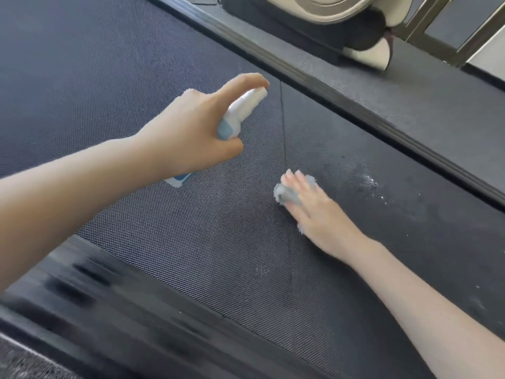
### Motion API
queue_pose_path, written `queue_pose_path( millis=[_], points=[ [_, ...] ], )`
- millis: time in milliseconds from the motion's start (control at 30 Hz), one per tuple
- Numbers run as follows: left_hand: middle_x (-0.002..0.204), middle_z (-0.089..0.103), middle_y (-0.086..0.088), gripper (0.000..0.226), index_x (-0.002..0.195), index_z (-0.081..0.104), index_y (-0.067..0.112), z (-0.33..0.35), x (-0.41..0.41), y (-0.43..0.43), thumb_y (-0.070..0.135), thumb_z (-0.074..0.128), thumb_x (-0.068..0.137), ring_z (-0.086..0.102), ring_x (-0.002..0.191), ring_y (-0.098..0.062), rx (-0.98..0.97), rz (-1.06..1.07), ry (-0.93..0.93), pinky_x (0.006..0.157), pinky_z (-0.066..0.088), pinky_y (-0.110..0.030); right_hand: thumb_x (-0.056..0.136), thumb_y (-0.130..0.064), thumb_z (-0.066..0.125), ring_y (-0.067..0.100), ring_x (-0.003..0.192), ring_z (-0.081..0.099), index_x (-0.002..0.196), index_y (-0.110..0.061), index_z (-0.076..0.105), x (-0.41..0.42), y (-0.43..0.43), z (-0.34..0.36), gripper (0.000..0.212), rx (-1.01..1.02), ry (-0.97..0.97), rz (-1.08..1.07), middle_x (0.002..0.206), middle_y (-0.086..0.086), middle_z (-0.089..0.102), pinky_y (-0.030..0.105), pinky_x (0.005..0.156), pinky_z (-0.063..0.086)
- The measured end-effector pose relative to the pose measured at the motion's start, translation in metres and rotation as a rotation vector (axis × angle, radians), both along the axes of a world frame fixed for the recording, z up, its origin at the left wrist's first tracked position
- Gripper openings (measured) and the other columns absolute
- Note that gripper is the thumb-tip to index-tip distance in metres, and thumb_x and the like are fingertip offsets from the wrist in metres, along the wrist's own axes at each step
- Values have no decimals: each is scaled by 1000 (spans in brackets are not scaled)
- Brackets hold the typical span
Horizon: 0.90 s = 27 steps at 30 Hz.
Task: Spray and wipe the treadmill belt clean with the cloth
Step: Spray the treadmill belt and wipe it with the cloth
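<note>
- Spray bottle [232, 124] gripped in left hand [191, 132], fingers wrapped, index on nozzle, held above belt [109, 77].
- Cloth [287, 194] pressed flat on belt under right hand [314, 212], fingers extended; wet specks [369, 181] at right.

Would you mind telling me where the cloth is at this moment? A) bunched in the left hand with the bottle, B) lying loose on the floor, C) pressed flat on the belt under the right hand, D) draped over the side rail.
C: the grey cloth shows between and beside the fingers of the right hand, flat on the treadmill belt, while the left hand holds only the spray bottle.
</note>
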<state>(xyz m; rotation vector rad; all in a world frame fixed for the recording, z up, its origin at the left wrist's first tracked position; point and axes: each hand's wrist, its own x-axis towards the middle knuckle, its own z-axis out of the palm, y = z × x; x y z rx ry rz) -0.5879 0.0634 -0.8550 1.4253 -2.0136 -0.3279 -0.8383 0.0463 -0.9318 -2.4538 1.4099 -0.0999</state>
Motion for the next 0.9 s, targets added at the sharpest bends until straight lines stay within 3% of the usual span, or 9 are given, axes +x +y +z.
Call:
queue_pose_path(
  millis=[133,233,333,433,500,600,667,767,900],
  points=[
    [48,43,6,69,139,38,33,-2,3,0,11,60,78,42,45,-8,12,22,7,46,33,-7,101,-28,39,17,144,19,143,-13,33,22,70,-9,45,-138,-27,416,151,1,33,40,117,15],
    [47,43,6,69,140,37,33,-4,3,0,10,60,79,43,43,-10,9,10,1,47,35,-9,101,-38,32,14,145,12,147,-15,30,30,90,-10,51,-167,37,495,155,-2,26,38,117,15],
    [48,43,3,70,140,36,34,-6,5,0,11,61,79,44,44,-9,20,12,-6,49,37,-9,102,-36,31,15,145,13,147,-14,28,29,79,-12,50,-239,93,477,155,-1,25,37,117,17],
    [48,42,5,70,140,37,35,-7,9,-1,11,61,78,46,45,-8,31,22,4,48,36,-8,100,-32,35,19,144,20,144,-13,33,16,43,-22,47,-240,134,320,152,3,32,41,115,20],
    [49,43,3,70,139,37,35,-7,11,-1,11,61,78,44,44,-9,39,39,10,47,36,-8,102,-30,24,23,144,19,139,-14,39,3,9,-19,43,-198,232,203,150,6,32,48,113,24],
    [49,43,5,69,139,37,35,-8,11,-1,10,60,79,49,47,-1,45,32,24,46,36,-6,94,-17,23,43,136,27,133,-3,45,-15,-38,-5,47,-192,287,20,142,25,36,55,106,29],
    [51,44,5,69,139,37,35,-8,11,-2,10,60,79,49,49,5,47,28,26,47,36,-5,99,-13,32,40,137,21,142,-6,33,-24,-63,4,43,-153,267,-203,150,20,25,51,109,21],
    [52,46,4,70,140,36,37,-7,14,-4,12,60,80,49,47,1,52,30,26,47,37,-5,103,-34,27,33,142,16,151,-13,13,-28,-95,8,54,7,133,-552,158,9,11,42,113,13],
    [52,47,2,71,140,34,39,-6,20,-7,13,60,79,47,44,-7,53,26,14,44,35,-7,102,-36,26,34,141,19,151,-12,10,-11,-106,6,57,19,107,-552,158,11,10,39,109,20]
  ],
)
